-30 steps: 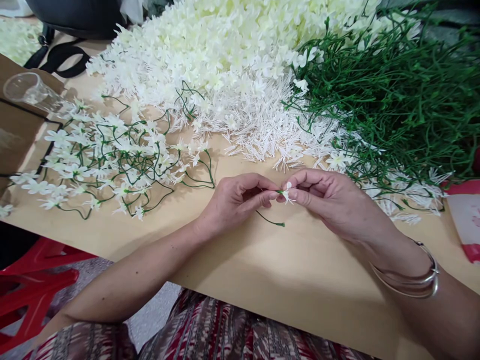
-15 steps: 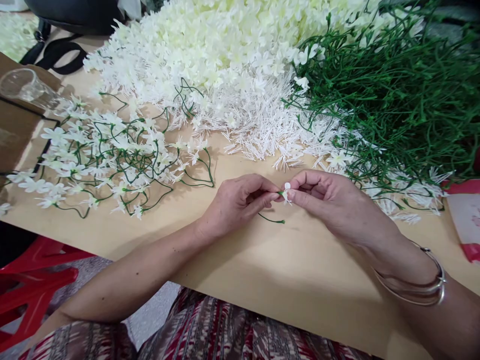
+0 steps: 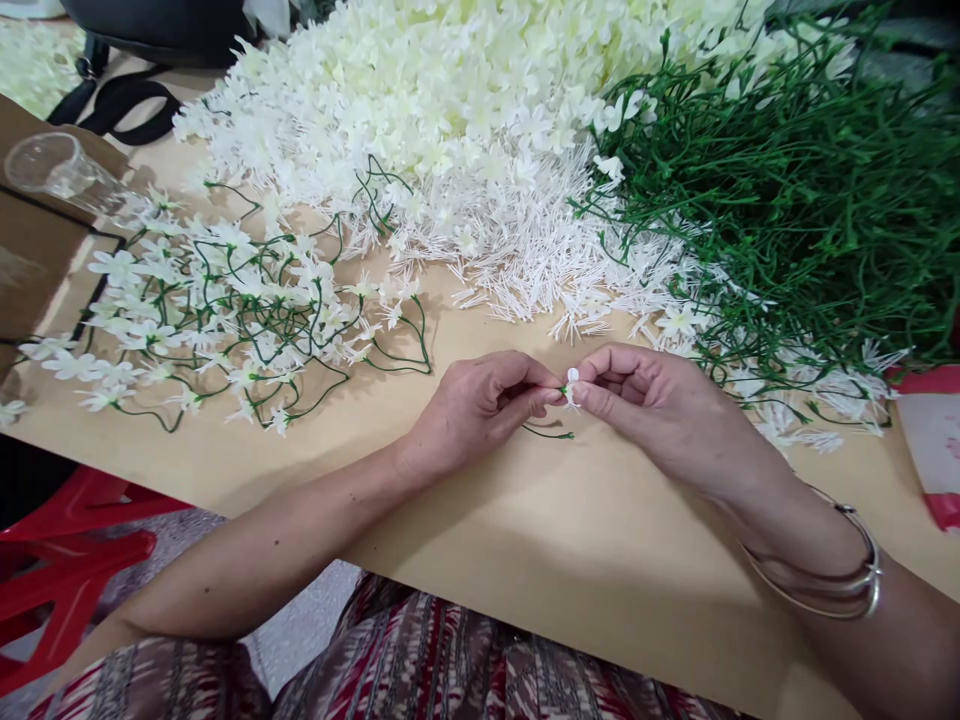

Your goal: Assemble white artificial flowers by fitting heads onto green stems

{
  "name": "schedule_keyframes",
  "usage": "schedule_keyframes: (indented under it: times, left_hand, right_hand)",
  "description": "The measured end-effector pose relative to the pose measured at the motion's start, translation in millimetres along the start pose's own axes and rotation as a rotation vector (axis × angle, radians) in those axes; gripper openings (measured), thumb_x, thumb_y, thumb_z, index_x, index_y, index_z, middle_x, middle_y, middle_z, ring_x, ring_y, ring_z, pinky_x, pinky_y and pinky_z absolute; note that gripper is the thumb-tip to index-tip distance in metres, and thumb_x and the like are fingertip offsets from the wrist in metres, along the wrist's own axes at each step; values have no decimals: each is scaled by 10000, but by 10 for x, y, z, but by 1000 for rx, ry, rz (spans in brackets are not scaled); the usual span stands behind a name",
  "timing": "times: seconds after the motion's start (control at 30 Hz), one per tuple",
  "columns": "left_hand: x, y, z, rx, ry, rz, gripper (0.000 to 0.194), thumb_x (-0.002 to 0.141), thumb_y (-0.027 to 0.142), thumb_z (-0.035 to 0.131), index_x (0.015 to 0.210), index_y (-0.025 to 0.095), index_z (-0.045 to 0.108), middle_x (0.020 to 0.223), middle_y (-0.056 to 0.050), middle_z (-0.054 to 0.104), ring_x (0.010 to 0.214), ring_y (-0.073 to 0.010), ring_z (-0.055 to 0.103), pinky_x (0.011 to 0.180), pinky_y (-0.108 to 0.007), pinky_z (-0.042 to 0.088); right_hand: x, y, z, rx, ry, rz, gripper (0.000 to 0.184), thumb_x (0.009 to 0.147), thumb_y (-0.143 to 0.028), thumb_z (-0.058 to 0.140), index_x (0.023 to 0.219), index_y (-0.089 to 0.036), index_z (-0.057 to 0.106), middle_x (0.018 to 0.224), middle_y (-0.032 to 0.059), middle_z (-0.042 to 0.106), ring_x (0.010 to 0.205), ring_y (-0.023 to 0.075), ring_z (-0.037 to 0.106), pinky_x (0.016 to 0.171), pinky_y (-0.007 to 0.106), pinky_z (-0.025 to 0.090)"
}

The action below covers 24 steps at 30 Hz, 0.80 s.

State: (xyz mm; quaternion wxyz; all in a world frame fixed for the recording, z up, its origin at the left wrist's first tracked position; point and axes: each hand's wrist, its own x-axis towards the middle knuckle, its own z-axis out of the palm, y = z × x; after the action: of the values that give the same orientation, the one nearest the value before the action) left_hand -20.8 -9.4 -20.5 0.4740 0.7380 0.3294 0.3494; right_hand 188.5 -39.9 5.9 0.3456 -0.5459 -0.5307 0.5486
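My left hand (image 3: 480,408) pinches a green plastic flower stem (image 3: 551,434) close to its tip; the stem's other end hangs out below the fingers. Thumb and fingers of my right hand (image 3: 637,400) are closed on a small white artificial flower (image 3: 573,388), which meets the stem tip between the two hands. Fingers hide part of the petals and the joint. To the left lies a heap of white flowers on green stems (image 3: 247,310). Beyond my hands, loose white stamens (image 3: 532,250) are strewn over the table.
A big mound of white petals (image 3: 450,90) covers the back. Bare green stems (image 3: 795,190) are piled at right, beside a red and white packet (image 3: 926,440). A clear plastic cup (image 3: 67,170) lies at left near a cardboard box (image 3: 30,260). Red stools (image 3: 67,560) stand below the table.
Both hands stay in nearly the same place, the flower still held against the stem tip. The whole view has shifted very slightly.
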Motion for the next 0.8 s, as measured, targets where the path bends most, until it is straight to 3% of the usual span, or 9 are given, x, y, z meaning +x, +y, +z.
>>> schedule_keyframes:
  times: [0.17, 0.27, 0.43, 0.6, 0.8]
  left_hand:
    - [-6, -6, 7, 21, 12, 19, 144, 1007, 280, 724, 957, 146, 745, 811, -46, 801, 692, -124, 774, 639, -182, 578]
    - [-3, -15, 20, -12, 16, -16, 207, 1013, 349, 721, 956, 152, 754, 800, -48, 802, 715, -135, 783, 668, -196, 597]
    - [26, 1, 26, -220, -11, -193, 441, 942, 582, 752, 1000, 145, 777, 867, -79, 825, 771, -166, 803, 729, -239, 647]
    - [33, 34, 11, -271, -7, -246, 425, 929, 573, 773, 1018, 158, 799, 894, -73, 838, 820, -174, 807, 789, -266, 658]
    - [4, -2, 24, -260, 3, -257, 340, 952, 489, 775, 981, 150, 777, 862, -67, 834, 801, -171, 808, 759, -256, 649]
  right_hand:
    - [-4, 1, 53, 23, 24, 2, 244, 859, -435, 812, 784, -251, 670, 734, -3, 634, 664, 157, 548, 605, 294, 463]
    - [9, -17, 50, 15, 23, 7, 266, 848, -453, 829, 784, -256, 662, 737, -3, 631, 667, 164, 559, 617, 307, 477]
    - [52, -34, -44, 113, -44, 52, 264, 834, -476, 841, 837, -261, 689, 785, 0, 686, 753, 185, 645, 733, 342, 546]
    - [57, -12, -105, 179, -76, 65, 285, 827, -484, 850, 946, -263, 715, 892, 15, 739, 854, 195, 702, 810, 355, 579]
    - [21, 10, -13, 126, 0, 21, 212, 850, -425, 825, 843, -255, 698, 804, -3, 703, 788, 175, 681, 754, 326, 581]
